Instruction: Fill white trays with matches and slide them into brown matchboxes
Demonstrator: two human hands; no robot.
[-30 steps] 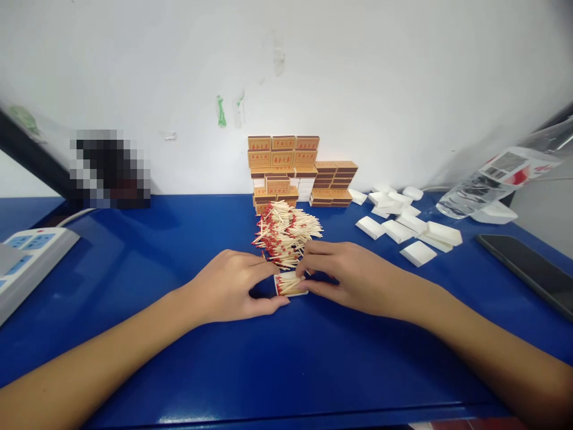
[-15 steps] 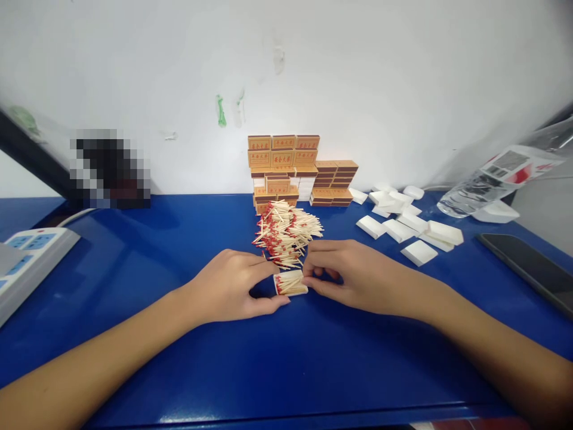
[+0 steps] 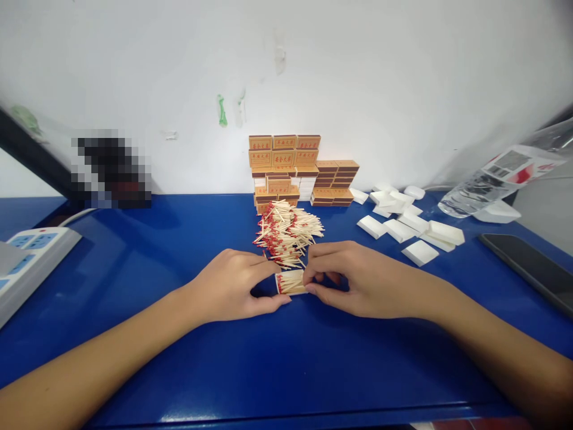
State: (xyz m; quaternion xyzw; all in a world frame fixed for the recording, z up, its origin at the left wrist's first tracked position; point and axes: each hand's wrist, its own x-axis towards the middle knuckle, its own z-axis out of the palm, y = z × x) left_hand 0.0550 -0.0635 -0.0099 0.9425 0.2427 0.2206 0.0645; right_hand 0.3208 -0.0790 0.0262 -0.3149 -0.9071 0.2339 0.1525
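A small white matchbox tray (image 3: 292,293) lies on the blue table, filled with red-tipped matches (image 3: 290,280) whose heads point left. Around its left end, the thumb and forefinger of my left hand (image 3: 233,283) grip the two long sides. My right hand (image 3: 344,275) is closed in a pinch over the tray's right end, its thumb and fingertips at the bare ends of the matches; these fingers hide that end. Just behind the tray, a large heap of loose matches (image 3: 289,233) reaches close to both hands.
Stacked matchboxes (image 3: 284,158) stand against the wall behind the heap. Several empty white trays (image 3: 421,253) lie scattered at right, near a tilted plastic bottle (image 3: 474,190) and a black phone (image 3: 528,263). A power strip (image 3: 38,263) sits at the left edge.
My right thumb and fingers have shifted slightly right and down along the tray's right end. The matches in the tray lie a little straighter. My left hand keeps its grip.
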